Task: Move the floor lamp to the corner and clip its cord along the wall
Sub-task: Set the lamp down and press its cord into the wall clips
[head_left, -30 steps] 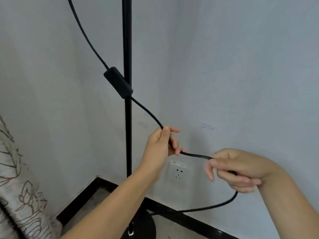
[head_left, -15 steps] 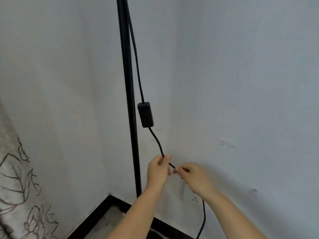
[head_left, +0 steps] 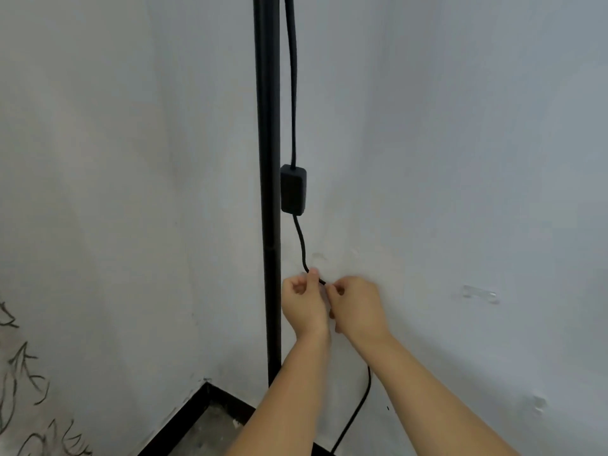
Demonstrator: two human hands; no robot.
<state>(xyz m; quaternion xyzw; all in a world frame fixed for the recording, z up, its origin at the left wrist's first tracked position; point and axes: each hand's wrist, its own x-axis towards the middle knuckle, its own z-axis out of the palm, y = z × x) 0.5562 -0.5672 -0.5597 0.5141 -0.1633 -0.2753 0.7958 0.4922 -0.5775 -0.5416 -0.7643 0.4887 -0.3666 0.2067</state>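
Both my hands pinch the lamp cord against the wall, right in the room corner.

From the left I see a patterned curtain (head_left: 19,383), then the black lamp pole (head_left: 268,159) standing upright in the corner. Just right of the pole the cord (head_left: 302,245) hangs down through its inline switch (head_left: 293,192). My left hand (head_left: 304,307) pinches the cord between thumb and fingertips; my right hand (head_left: 357,307) pinches it touching the left. Farther right, a clear clip (head_left: 478,293) sits on the wall (head_left: 460,159). I can read no writing.
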